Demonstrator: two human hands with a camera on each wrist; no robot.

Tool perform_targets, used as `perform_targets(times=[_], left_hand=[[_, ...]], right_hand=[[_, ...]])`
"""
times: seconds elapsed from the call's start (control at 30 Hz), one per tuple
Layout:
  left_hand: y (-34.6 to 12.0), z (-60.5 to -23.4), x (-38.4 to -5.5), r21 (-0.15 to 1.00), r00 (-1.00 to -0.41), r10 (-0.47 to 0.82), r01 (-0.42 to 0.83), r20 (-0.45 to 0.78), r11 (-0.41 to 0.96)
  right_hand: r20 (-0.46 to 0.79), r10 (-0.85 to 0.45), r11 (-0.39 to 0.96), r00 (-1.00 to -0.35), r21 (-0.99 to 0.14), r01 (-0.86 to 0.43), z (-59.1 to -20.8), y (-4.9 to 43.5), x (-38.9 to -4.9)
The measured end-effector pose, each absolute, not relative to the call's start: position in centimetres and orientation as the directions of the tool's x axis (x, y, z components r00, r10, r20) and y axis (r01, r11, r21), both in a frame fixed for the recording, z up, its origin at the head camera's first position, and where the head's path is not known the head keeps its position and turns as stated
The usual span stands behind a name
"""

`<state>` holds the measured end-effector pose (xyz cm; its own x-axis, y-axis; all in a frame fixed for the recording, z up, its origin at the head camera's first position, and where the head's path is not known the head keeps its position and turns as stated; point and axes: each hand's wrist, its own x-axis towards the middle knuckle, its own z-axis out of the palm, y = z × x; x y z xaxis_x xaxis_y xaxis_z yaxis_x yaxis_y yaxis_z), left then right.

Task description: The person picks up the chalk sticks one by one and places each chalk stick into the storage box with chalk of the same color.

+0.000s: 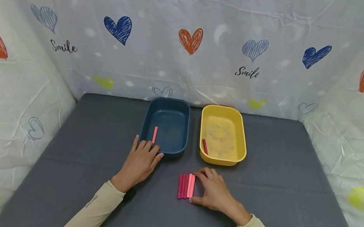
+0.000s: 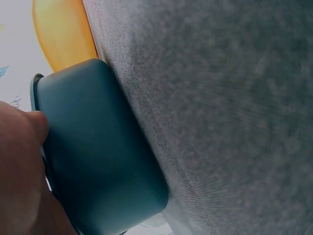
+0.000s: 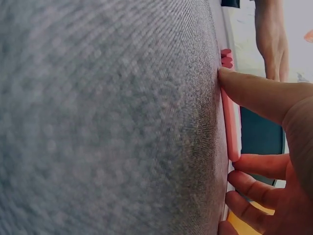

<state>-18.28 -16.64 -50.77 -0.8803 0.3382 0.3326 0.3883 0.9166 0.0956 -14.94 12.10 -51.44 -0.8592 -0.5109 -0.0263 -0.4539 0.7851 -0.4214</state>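
A row of slim sticks lies side by side on the cloth: dark pink sticks (image 1: pixel 183 186) on the left, light pink sticks (image 1: pixel 189 186) on the right. My right hand (image 1: pixel 214 191) pinches the rightmost light pink stick (image 3: pixel 232 125) lengthwise, thumb at its near end and a finger at its far end. At the near left of the blue bin (image 1: pixel 183 129), my left hand (image 1: pixel 139 162) rests on the rim, fingers reaching over it. Inside that bin, a pink stick (image 1: pixel 155 134) shows just beyond the fingers, its lower end hidden.
Right of the blue bin stands a yellow bin (image 1: pixel 240 153), with a dark red stick (image 1: pixel 205 146) near its left wall. Grey cloth (image 1: pixel 262 188) covers the table. White printed sheets (image 1: pixel 218 9) hang behind and at both sides.
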Motion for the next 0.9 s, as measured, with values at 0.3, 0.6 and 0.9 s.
perform_targets(times=[0.3, 0.6, 0.9], left_hand=[[-16.5, -50.5, -18.5, 0.095, -0.880, 0.340, 0.390, 0.331, 0.916], [-16.6, -50.6, -18.5, 0.092, -0.884, 0.339, 0.386, 0.323, 0.918], [-16.6, -50.7, -18.5, 0.097, -0.880, 0.339, 0.390, 0.332, 0.916]], right_hand=[[-0.013, -0.513, 0.759, -0.858, -0.474, -0.447, -50.7, 12.4, -15.1], [0.047, -0.517, 0.740, -0.855, -0.478, -0.474, -49.2, 12.8, -15.1], [0.095, -0.506, 0.731, -0.857, -0.481, -0.485, -47.0, 12.7, -15.4]])
